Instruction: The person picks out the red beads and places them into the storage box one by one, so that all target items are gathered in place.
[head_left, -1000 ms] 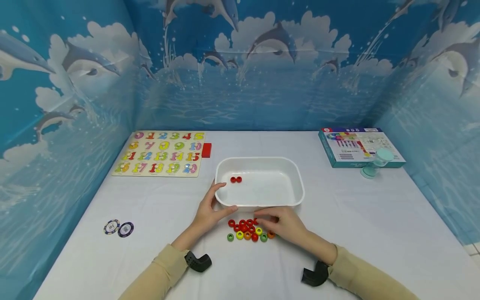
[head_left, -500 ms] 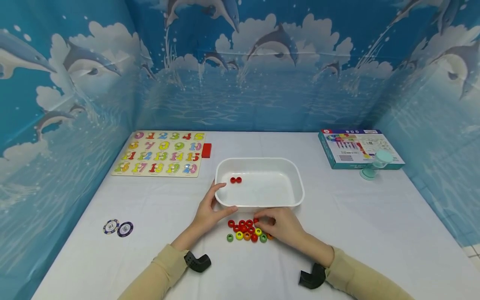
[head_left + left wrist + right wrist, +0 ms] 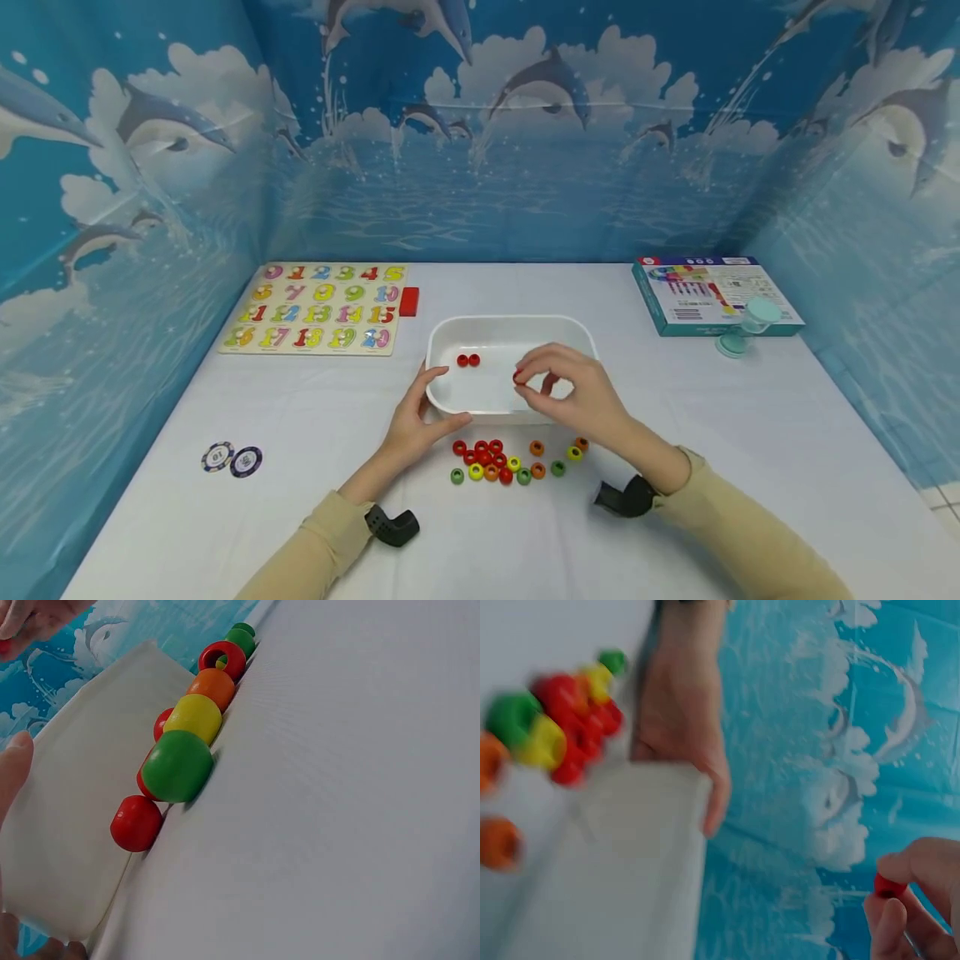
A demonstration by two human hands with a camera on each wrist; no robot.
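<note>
My left hand [image 3: 416,421] grips the left front corner of a white plastic tray [image 3: 491,393], its thumb along the front wall and fingers at the left rim. Over the right part of the tray, my right hand [image 3: 581,392] pinches a red bead [image 3: 889,886] between thumb and fingertips. Two red beads [image 3: 468,360] lie side by side on the tray's floor. Just in front of the tray, several red, yellow, orange and green beads [image 3: 500,459] are clustered on the white tablecloth. A green bead [image 3: 178,766] stands close in the left wrist view, before the tray's wall.
A wooden number puzzle board [image 3: 311,310] lies at the back left, a red block [image 3: 409,301] at its edge. Two poker chips [image 3: 246,462] are at the left. At the back right sits a teal-edged box [image 3: 712,300], with a mint hourglass-shaped object [image 3: 746,327] before it.
My right hand has lifted from the beads in front and moved up over the tray with the red bead. Several beads it covered now show. My left hand keeps its grip on the tray.
</note>
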